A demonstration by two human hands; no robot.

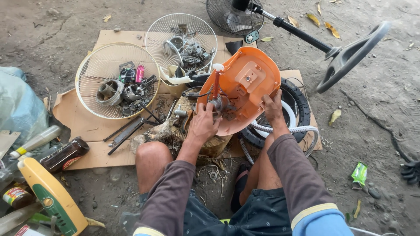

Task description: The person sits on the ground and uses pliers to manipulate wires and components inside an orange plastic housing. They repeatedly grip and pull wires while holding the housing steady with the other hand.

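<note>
An orange plastic fan base cover (249,83) stands tilted on a wooden block (210,144) between my knees, its inner side facing me. My left hand (203,122) is closed around small metal parts and a red-handled tool (216,85) at the cover's lower left. The cover's right edge is gripped by my right hand (273,108). A black cable runs from the cover toward a cream cup (173,78).
Two white wire fan grilles (92,70) (157,35) hold motor parts on cardboard (83,126). A black tyre (299,102) and grey hose lie at right. A fan stand (345,57) lies behind. Bottles (65,155) and a yellow-green part (52,196) sit at left.
</note>
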